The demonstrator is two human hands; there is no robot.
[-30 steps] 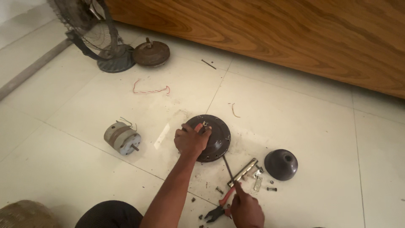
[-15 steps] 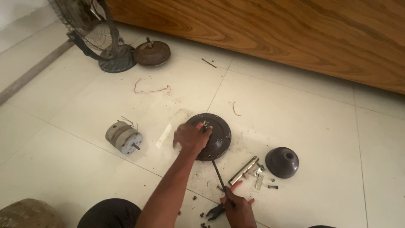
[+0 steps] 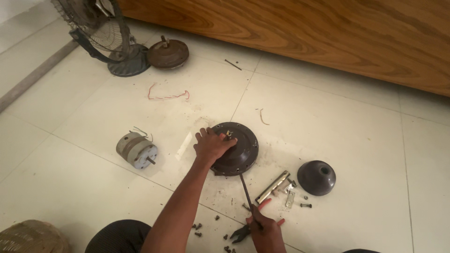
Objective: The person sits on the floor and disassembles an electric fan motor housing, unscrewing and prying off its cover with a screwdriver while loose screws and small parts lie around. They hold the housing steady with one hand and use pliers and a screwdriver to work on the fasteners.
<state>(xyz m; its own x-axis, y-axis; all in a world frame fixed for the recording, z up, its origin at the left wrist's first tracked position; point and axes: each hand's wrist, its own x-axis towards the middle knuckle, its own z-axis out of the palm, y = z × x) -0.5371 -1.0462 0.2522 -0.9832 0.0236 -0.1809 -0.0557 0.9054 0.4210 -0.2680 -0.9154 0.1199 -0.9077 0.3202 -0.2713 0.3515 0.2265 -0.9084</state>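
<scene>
My left hand (image 3: 212,145) rests on the left edge of a dark round motor housing (image 3: 239,151) on the white tile floor and holds it down. My right hand (image 3: 267,230) grips the handle of a long dark screwdriver (image 3: 246,189), whose tip reaches the housing's near rim. Red-handled pliers (image 3: 243,231) lie under or beside the right hand. A metal bracket (image 3: 273,186) lies just right of the screwdriver shaft.
A dark dome cover (image 3: 316,177) sits at the right, with loose screws (image 3: 305,205) near it and more by my knee. A small grey motor (image 3: 136,150) lies left. A fan (image 3: 101,33), a rusty round part (image 3: 168,53) and a wooden panel (image 3: 328,33) stand behind.
My right hand has slid back toward me with the screwdriver. The left hand stays on the housing.
</scene>
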